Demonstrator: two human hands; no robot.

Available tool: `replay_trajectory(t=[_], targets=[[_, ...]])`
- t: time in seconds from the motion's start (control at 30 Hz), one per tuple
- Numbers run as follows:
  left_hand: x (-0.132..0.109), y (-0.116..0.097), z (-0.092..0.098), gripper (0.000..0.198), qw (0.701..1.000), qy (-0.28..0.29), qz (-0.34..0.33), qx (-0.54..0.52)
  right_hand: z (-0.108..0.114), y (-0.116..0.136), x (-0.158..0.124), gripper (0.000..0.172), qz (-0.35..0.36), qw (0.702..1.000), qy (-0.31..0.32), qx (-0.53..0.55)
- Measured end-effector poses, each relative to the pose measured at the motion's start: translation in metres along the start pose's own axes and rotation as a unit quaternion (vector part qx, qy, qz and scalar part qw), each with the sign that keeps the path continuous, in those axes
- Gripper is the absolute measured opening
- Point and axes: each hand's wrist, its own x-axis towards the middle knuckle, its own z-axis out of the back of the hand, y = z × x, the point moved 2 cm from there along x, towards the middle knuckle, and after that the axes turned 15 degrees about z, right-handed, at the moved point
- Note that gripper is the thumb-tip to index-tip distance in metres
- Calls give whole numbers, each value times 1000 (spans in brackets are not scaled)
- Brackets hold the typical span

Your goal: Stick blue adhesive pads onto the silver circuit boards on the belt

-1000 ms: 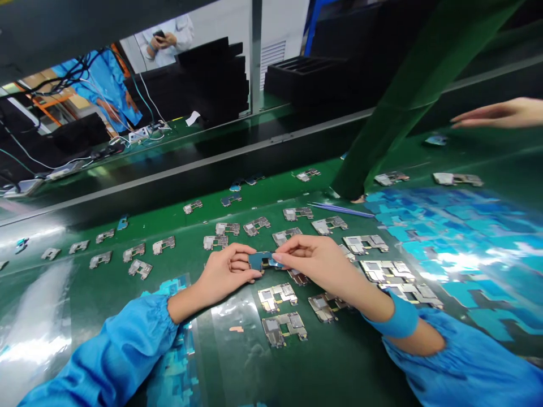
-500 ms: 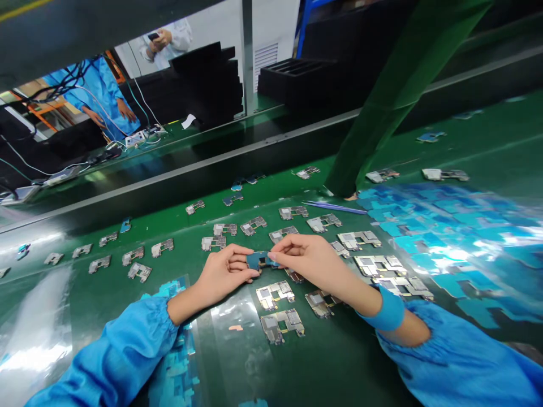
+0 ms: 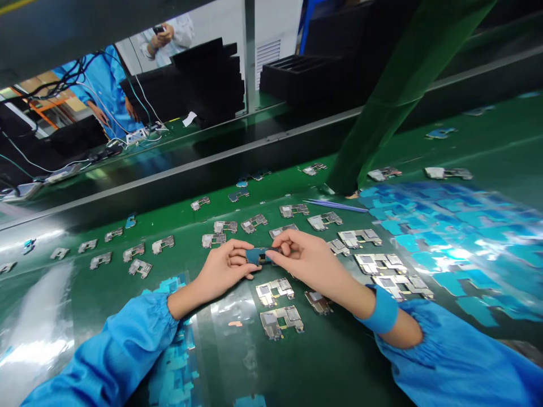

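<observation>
Circuit boards (image 3: 275, 294) lie in loose rows on the table (image 3: 479, 147), across the centre of the frame. A small board (image 3: 258, 256) sits between the left hand (image 3: 223, 267) and the right hand (image 3: 309, 263). Tweezers (image 3: 335, 206) lie on the table beyond the right hand, beside the base of an inclined post (image 3: 394, 96). Plastic film (image 3: 449, 237) lies on the table at right. Beyond, at upper centre, stacked foam trays (image 3: 207, 79) stand on a second table (image 3: 212, 127); a co-worker (image 3: 102, 85) stands to their left.
</observation>
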Motion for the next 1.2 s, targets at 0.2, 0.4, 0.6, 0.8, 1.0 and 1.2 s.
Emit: replay_trajectory(t=[0.2, 0.4, 0.6, 0.8, 1.0, 1.2], targets=[[-3, -4, -6, 42, 1000, 29, 3, -1, -4, 12, 0, 12, 54, 998, 20, -4], [9, -36, 35, 32, 983, -148, -67, 83, -5, 31, -11, 26, 171, 982, -10, -83], [41, -50, 160, 22, 865, -422, -54, 267, -28, 64, -43, 57, 311, 871, 380, -32], [40, -35, 192, 18, 793, -450, -10, 411, -48, 75, -55, 80, 275, 823, 493, -63], [37, -36, 167, 30, 776, -340, -50, 529, -39, 67, -47, 49, 213, 892, 399, 6], [15, -64, 109, 46, 833, -247, -145, 474, -11, 43, -24, 26, -2, 973, 139, 184]])
